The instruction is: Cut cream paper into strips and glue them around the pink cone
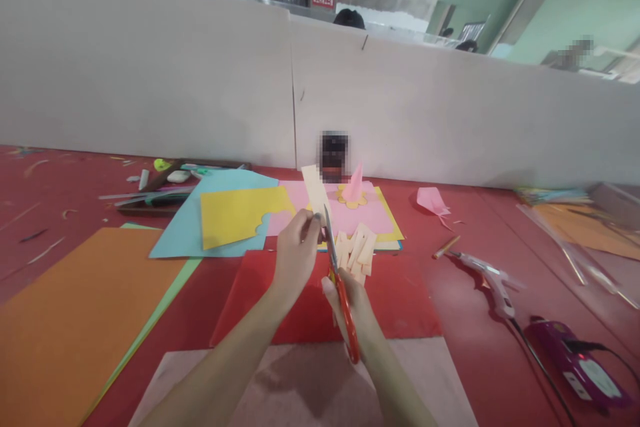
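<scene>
My left hand (pixel 296 250) pinches a cream paper strip (pixel 315 190) and holds it upright over the table. My right hand (pixel 350 303) grips red-handled scissors (pixel 340 287), whose blades point up at the strip's lower end by my left fingers. A pile of several cut cream strips (pixel 357 250) lies just right of the blades, on the edge of a red sheet (pixel 395 300). Behind them a pink paper cone (pixel 356 183) stands on a yellow flower shape atop a pink sheet (pixel 350 217).
Orange sheet (pixel 75 320) at left, light blue (pixel 175 233) and yellow (pixel 235 213) sheets beyond. A glue gun (pixel 487 277) and purple device (pixel 575 360) with cables lie at right. Pens and tools (pixel 160 180) rest far left. A grey partition (pixel 400 107) walls the back.
</scene>
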A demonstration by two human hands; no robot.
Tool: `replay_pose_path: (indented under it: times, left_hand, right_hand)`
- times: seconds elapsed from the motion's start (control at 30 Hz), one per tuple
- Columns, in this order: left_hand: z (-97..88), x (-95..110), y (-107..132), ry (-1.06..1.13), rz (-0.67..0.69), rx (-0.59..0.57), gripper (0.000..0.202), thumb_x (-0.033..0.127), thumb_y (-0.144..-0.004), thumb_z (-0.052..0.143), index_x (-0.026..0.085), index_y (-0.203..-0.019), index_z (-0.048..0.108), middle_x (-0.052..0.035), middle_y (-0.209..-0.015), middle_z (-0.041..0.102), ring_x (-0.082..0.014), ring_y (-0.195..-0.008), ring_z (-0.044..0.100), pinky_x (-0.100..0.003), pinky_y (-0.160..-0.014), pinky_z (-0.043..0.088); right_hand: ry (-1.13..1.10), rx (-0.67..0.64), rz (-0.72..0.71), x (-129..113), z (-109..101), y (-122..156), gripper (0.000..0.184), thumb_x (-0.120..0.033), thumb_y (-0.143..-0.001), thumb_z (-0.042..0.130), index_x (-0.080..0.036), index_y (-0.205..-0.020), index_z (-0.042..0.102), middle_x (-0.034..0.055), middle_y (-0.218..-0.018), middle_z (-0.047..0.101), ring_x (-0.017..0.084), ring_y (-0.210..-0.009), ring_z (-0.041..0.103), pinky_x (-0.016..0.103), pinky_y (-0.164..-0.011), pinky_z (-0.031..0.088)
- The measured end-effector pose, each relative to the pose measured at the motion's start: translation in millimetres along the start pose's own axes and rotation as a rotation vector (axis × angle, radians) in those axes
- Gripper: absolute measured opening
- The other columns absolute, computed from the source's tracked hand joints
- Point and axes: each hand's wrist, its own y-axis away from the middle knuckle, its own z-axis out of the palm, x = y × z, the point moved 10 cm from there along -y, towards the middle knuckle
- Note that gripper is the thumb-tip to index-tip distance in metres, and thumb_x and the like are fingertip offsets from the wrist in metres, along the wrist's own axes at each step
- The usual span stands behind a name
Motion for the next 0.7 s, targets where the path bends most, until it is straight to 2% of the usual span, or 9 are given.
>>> replay_pose_path:
  times: [0.13,0.43,0.7]
  left_hand:
    - [-0.5,-0.1,0.2,0.012,-0.002,0.003,0.022,0.031,-0.083,0.046,0.02,-0.064,0.045,0.0036,-0.059,0.05,-0.0107,-0.057,0.052,-0.022,-0.056,0.043]
    - [8.5,-3.5,-1.4,0.027,-0.013,-0.092,0.02,0.029,-0.082,0.046,0.019,-0.064,0.047,0.0033,-0.06,0.052,-0.0107,-0.056,0.053,-0.022,-0.055,0.043]
    - [7.5,-4.9,-2.9,0.015,-0.008,-0.101,0.019,0.029,-0.081,0.045,0.02,-0.065,0.047,0.0037,-0.059,0.05,-0.0112,-0.056,0.051,-0.023,-0.055,0.042]
  right_hand:
    - [0.014,-0.018,-0.025,-5.0,0.8,0.3,0.025,-0.047,-0.069,0.061,-0.024,-0.065,0.052,-0.0014,-0.052,0.046,0.017,-0.05,0.047,0.027,-0.042,0.034]
    - [0.017,-0.021,0.022,1.5,2.6,-1.4,0.028,-0.046,-0.071,0.058,-0.022,-0.059,0.048,-0.0024,-0.052,0.043,0.015,-0.052,0.045,0.025,-0.046,0.033]
    - [0.166,0.02,0.014,15.1,5.2,-5.4,0.04,-0.053,-0.076,0.049,-0.018,-0.057,0.044,-0.0038,-0.053,0.037,0.01,-0.051,0.034,0.021,-0.045,0.027]
